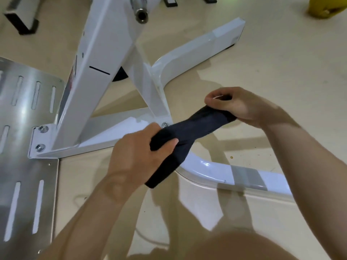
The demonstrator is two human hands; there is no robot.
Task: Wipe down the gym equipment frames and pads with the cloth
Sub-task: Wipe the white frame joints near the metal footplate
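A dark cloth [189,132] is stretched between both hands above the white gym machine frame [97,76]. My left hand [137,154] grips the cloth's lower end, and a loose tail hangs below the fist. My right hand [238,106] pinches the upper end with curled fingers. The cloth hangs just over the joint where the frame's curved floor legs meet. One leg [232,175] runs to the lower right, another [202,51] to the upper right.
A slotted metal footplate [28,113] lies on the left, bolted to the frame. A chrome bar end [141,15] sticks out at the top. A yellow object [326,7] sits at the top right. Other black-footed frame parts [24,21] stand at the top left on beige floor.
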